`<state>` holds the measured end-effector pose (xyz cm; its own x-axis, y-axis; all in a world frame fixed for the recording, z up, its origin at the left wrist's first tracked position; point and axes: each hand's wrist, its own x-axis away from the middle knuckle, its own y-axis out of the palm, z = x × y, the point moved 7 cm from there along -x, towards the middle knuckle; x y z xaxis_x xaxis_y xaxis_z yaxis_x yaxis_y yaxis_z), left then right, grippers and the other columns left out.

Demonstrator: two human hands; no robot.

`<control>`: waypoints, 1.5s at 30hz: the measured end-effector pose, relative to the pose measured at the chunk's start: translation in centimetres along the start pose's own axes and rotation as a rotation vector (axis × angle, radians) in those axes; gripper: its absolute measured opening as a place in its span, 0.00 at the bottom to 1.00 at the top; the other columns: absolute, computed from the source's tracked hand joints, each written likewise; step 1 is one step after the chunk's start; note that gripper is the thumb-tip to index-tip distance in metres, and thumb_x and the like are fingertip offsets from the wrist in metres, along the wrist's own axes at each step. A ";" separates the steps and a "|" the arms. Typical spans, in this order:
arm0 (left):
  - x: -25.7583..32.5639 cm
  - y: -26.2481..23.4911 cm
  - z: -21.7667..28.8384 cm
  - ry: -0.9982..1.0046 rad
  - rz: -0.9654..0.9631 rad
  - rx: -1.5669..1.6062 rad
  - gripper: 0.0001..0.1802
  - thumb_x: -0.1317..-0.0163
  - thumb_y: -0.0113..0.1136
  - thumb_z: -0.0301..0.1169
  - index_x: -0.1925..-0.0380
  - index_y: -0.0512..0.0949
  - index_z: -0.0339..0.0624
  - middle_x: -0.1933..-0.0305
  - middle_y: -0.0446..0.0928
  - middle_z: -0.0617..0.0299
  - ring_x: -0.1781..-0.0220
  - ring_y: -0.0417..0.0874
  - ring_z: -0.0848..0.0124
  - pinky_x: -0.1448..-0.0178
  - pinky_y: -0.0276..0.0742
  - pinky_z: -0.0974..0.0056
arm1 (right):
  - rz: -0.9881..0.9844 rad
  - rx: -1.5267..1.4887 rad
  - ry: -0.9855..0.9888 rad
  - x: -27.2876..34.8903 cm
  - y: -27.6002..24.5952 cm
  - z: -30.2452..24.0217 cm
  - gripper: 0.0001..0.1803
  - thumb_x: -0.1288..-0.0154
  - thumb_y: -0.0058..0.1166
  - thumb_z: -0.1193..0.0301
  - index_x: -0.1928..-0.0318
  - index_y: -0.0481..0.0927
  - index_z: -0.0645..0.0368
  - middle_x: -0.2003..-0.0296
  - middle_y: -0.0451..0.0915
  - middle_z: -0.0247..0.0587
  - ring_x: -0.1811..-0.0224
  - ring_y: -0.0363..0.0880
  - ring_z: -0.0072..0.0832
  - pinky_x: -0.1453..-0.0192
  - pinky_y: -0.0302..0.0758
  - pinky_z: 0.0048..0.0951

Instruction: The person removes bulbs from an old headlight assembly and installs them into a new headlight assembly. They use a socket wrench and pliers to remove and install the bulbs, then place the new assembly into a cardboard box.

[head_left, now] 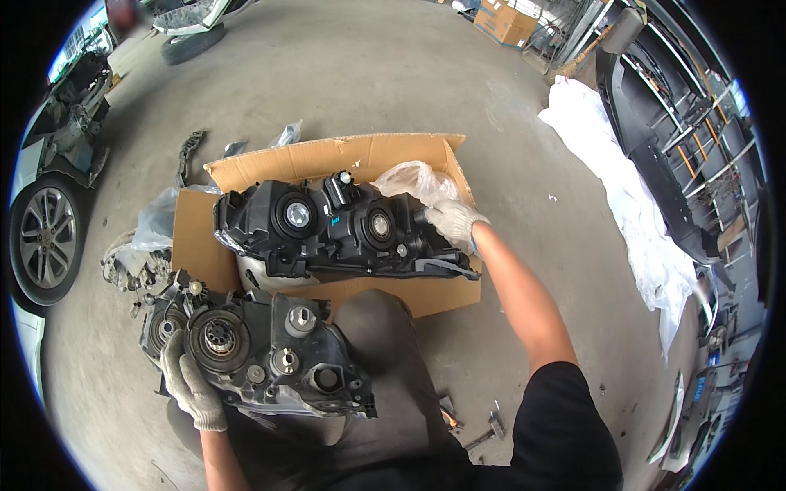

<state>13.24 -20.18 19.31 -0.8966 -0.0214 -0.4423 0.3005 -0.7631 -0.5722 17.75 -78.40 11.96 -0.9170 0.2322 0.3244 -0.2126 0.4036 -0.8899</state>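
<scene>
Back side up, a dusty car headlight [264, 360] rests across my lap, with round bulb sockets showing. My left hand [190, 383], in a knitted white work glove, grips its left lower edge; the thumb side is partly hidden. Beyond my knees, a cleaner black headlight [337, 233] lies across an opened cardboard box [327, 155], its back also facing up and blue-green marks near its middle. My right hand [454, 222], gloved the same way, is closed around that headlight's right end. Clear plastic wrapping [417, 182] bunches inside the box behind it.
Left of the box lie plastic bags [157, 219] and dusty parts. Pliers [448, 416] and a hammer [495, 424] are on the floor by my right leg. A car wheel [47, 237] stands far left; white sheeting [610, 184] and a black bumper [655, 164] line the right.
</scene>
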 end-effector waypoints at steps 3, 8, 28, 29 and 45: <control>-0.1 0.0 0.1 0.006 -0.004 -0.004 0.23 0.26 0.43 0.36 0.43 0.76 0.28 0.42 0.78 0.47 0.38 0.76 0.58 0.30 0.66 0.56 | 0.088 -0.212 0.075 0.1 0.8 1.3 0.25 0.35 0.45 0.55 0.59 0.85 0.64 0.59 0.83 0.60 0.54 0.83 0.52 0.47 0.75 0.47; -0.2 0.2 0.8 0.006 -0.001 -0.017 0.23 0.26 0.43 0.36 0.43 0.76 0.28 0.42 0.78 0.47 0.39 0.76 0.57 0.30 0.65 0.55 | 0.088 -0.420 0.193 -0.8 2.6 3.4 0.21 0.33 0.45 0.56 0.63 0.84 0.61 0.74 0.83 0.49 0.71 0.84 0.39 0.66 0.77 0.41; -0.1 -0.3 1.6 0.053 0.064 -0.077 0.22 0.28 0.46 0.36 0.46 0.78 0.29 0.46 0.79 0.44 0.42 0.78 0.49 0.34 0.68 0.52 | 0.237 -0.776 0.484 -4.8 4.2 4.2 0.33 0.29 0.40 0.41 0.46 0.80 0.55 0.63 0.84 0.47 0.64 0.83 0.39 0.60 0.79 0.40; -0.1 -0.4 1.6 0.056 0.073 -0.086 0.22 0.28 0.46 0.36 0.46 0.78 0.29 0.46 0.79 0.44 0.42 0.78 0.49 0.34 0.68 0.52 | 0.220 -0.743 0.491 -5.0 4.0 4.0 0.33 0.29 0.39 0.40 0.46 0.80 0.55 0.62 0.84 0.48 0.62 0.83 0.40 0.58 0.79 0.40; -0.6 -0.8 3.1 0.114 0.077 -0.099 0.18 0.31 0.51 0.34 0.48 0.79 0.34 0.49 0.79 0.45 0.46 0.78 0.47 0.37 0.70 0.50 | 0.283 0.082 -0.537 10.7 -4.0 -22.8 0.18 0.32 0.49 0.56 0.65 0.80 0.59 0.66 0.82 0.55 0.61 0.81 0.53 0.54 0.75 0.50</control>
<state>12.55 -21.56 22.16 -0.8286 -0.0004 -0.5598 0.4028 -0.6948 -0.5958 16.50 -57.41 26.32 -0.9791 -0.1670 -0.1163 0.0584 0.3169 -0.9467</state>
